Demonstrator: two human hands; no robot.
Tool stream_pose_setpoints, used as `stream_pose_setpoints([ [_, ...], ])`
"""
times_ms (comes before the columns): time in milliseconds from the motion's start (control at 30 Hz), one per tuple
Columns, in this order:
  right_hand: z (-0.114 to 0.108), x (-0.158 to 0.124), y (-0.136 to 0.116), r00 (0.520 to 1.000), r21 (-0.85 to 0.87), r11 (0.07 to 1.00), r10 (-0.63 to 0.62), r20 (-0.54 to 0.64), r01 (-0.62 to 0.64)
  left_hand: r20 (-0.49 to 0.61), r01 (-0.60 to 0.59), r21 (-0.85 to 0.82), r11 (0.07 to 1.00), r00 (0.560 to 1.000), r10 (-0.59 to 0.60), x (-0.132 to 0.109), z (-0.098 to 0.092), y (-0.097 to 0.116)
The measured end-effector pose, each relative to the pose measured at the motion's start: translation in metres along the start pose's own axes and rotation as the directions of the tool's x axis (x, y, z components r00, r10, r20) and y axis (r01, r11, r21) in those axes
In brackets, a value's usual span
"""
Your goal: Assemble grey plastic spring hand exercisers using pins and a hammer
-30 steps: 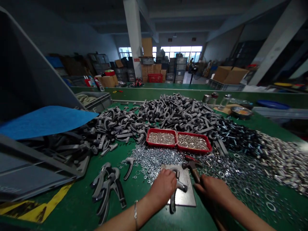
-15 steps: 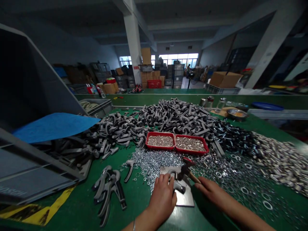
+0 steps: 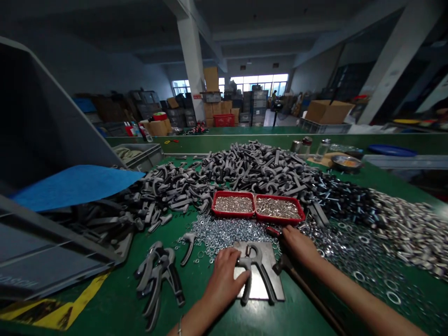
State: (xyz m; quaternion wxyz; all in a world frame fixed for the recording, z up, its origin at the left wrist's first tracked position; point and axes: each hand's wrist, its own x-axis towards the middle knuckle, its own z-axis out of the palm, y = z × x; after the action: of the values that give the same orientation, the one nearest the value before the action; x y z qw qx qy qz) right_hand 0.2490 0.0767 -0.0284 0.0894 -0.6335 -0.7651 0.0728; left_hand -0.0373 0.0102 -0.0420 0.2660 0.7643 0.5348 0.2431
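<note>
The left hand is partly closed, its thumb and fingers pinching the left side of a grey, two-handled clamp. The clamp lies just right of those fingers, resting on a flat metal plate, with its curved end pointing away from the person and its dark-lined handles spread towards the person. The right hand is beyond and to the right of the clamp, apart from it, with its fingers bent downward beside a small red piece; whether they grip that piece cannot be told. Below the right fingers, a hammer lies on the green surface, its head just beside the plate's right edge and clear of both hands. Loose metal rings spread ahead of the left fingers, and two red trays of small metal parts, the left one and the right one, sit just beyond the right fingertips. Well to the left of the left fingers is a cluster of similar clamps; farther ahead of both hands rises a heap of grey parts
</note>
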Motion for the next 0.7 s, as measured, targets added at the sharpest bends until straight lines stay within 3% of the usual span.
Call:
stream_pose_setpoints([
  [200,-0.015,-0.002,-0.003,0.998,0.19,0.982,-0.002,-0.069,0.015,0.055,0.027,0.0,1.0,0.998,-0.026,0.002,0.005,0.013],
  [333,-0.017,-0.009,-0.028,0.995,0.426,0.904,0.069,-0.069,-0.033,0.043,0.022,-0.01,1.0,0.999,-0.021,0.002,0.006,0.009],
  [367,-0.013,-0.01,-0.038,0.993,0.544,0.837,0.105,-0.057,-0.057,0.035,0.017,-0.015,1.0,0.999,-0.016,0.002,0.006,0.008],
  [433,-0.002,-0.013,-0.058,0.986,0.8,0.589,0.167,0.019,-0.115,0.028,0.014,-0.028,1.0,1.0,-0.013,0.001,0.007,0.007],
  [500,0.01,-0.017,-0.074,0.98,0.936,0.309,0.153,0.125,-0.168,0.037,0.02,-0.039,0.999,0.999,-0.019,0.001,0.007,0.006],
  [533,0.015,-0.019,-0.08,0.978,0.955,0.229,0.131,0.16,-0.187,0.043,0.025,-0.042,0.999,0.999,-0.023,0.001,0.008,0.005],
  [700,0.029,-0.022,-0.085,0.969,0.974,0.082,0.148,0.196,-0.209,0.062,0.019,-0.059,0.998,0.998,-0.016,0.004,0.011,0.0],
])
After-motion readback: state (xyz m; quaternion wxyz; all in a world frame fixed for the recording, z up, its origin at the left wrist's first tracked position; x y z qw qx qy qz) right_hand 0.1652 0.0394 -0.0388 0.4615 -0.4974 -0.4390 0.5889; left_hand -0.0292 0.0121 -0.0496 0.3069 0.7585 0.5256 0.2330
